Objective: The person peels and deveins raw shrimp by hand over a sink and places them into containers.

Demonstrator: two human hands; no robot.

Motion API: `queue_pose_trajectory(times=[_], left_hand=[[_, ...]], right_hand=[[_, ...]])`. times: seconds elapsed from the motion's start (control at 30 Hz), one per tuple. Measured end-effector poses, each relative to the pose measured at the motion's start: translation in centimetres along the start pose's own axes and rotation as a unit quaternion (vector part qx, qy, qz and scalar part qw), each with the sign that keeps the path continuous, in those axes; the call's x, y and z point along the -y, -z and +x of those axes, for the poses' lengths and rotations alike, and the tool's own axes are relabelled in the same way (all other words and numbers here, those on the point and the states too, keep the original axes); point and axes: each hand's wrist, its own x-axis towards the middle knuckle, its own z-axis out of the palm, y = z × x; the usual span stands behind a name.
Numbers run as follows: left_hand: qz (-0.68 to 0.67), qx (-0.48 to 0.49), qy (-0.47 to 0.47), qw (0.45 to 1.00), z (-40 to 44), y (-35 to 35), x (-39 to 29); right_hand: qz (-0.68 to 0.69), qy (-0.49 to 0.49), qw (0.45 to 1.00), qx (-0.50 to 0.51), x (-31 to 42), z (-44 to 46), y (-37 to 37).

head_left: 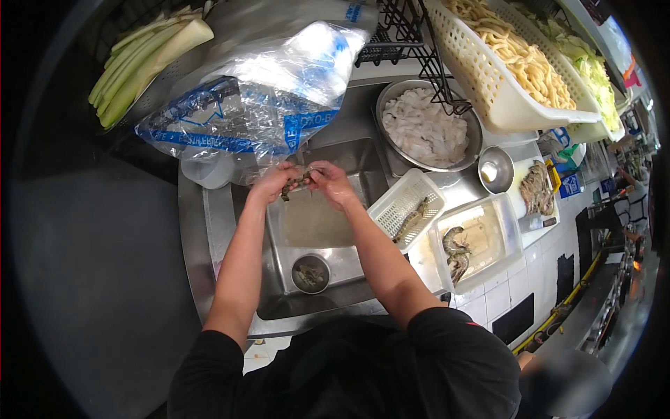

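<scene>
Two bare hands work a dark, grey-brown shrimp (296,183) above a stainless-steel sink (349,279) in a busy kitchen. The left hand (272,183) is curled nearly closed, gripping one end of the shrimp between thumb and fingers; the right hand (331,184), likewise drawn in, pinches the other end. Below them, a small metal bowl (310,290) containing shell-like scraps sits on the sink floor, near the side closest to the wearer.

To the right of the sink, a white perforated basket (399,201) holds one unpeeled shrimp, and beside it a clear plastic tub (490,227) contains more, lying along its near side. Farther back, pale pieces of seafood fill a wide steel bowl (382,133), next to a smaller steel bowl (499,187). More whole shrimp (537,188) are heaped on a white board at far right. A clear plastic bag with blue print (272,98) spreads just beyond the hands, while thick noodles (520,56) and long green-and-white stalks (146,63) flank the scene.
</scene>
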Motion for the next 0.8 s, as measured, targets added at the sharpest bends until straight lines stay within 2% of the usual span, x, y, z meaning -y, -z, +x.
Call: queue_pose_trajectory(times=[0.13, 0.3, 0.43, 0.5, 0.6, 0.63, 0.67, 0.7, 0.73, 0.77, 0.8], left_hand=[[-0.004, 0.034, 0.010, 0.999, -0.5, -0.5, -1.2], [0.017, -0.007, 0.004, 1.000, 0.0, 0.2, -0.7], [0.048, 0.002, -0.002, 0.999, -0.3, 0.4, -0.9], [0.020, 0.011, -0.027, 0.999, -0.3, 0.4, -0.4], [-0.075, 0.018, -0.009, 0.997, -1.4, -0.1, 1.1], [-0.075, 0.034, 0.018, 0.996, -1.7, -0.5, 2.4], [-0.073, 0.048, 0.043, 0.995, -2.2, -0.8, 3.6], [-0.097, 0.054, 0.055, 0.992, -3.3, -2.2, 4.2], [-0.125, 0.046, 0.082, 0.988, -4.2, -4.0, 4.2], [-0.107, 0.069, 0.029, 0.991, -4.5, -6.0, 4.9], [-0.091, 0.090, -0.023, 0.991, -4.8, -8.3, 5.5]], right_hand=[[0.026, 0.005, 0.999, -0.040, -0.9, 0.7, -0.9], [0.017, 0.017, 0.998, -0.061, -1.2, 1.5, -1.5], [-0.005, -0.004, 0.997, -0.075, -1.0, 1.7, -2.1], [-0.035, -0.004, 0.994, -0.103, -0.3, 0.9, -1.8], [-0.086, -0.009, 0.993, -0.079, 2.2, -1.2, -1.4], [-0.262, 0.057, 0.959, -0.088, 3.2, -2.5, -1.0], [-0.428, 0.120, 0.891, -0.093, 4.3, -3.6, -0.4], [-0.421, 0.073, 0.903, -0.050, 5.3, -4.5, 1.2], [-0.459, 0.070, 0.885, -0.042, 6.6, -5.8, 2.9], [-0.496, 0.063, 0.865, -0.034, 7.9, -7.5, 4.5], [-0.457, 0.036, 0.888, -0.042, 9.9, -9.3, 5.8]])
